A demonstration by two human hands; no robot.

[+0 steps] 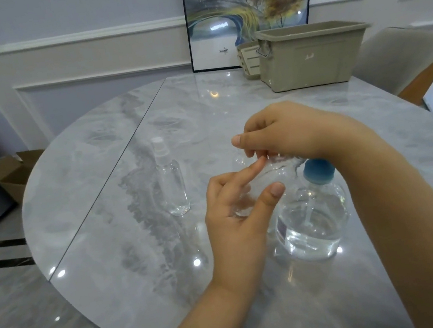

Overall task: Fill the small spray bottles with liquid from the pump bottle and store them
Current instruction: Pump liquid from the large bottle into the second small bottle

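A small clear spray bottle (265, 181) is held tilted above the table, its body gripped between thumb and fingers of my left hand (237, 217). My right hand (284, 131) pinches the bottle's top end; the cap is hidden under the fingers. A second small spray bottle (171, 182) with a white cap stands upright to the left, apart from both hands. The large clear pump bottle (312, 222) with a blue collar stands just right of my left hand, under my right wrist; its pump head is hidden.
A beige storage bin (309, 59) stands at the back right of the marble table (103, 211), with a small slotted basket (247, 58) beside it. A framed picture leans on the wall behind. A chair is at the far right, a cardboard box on the floor left.
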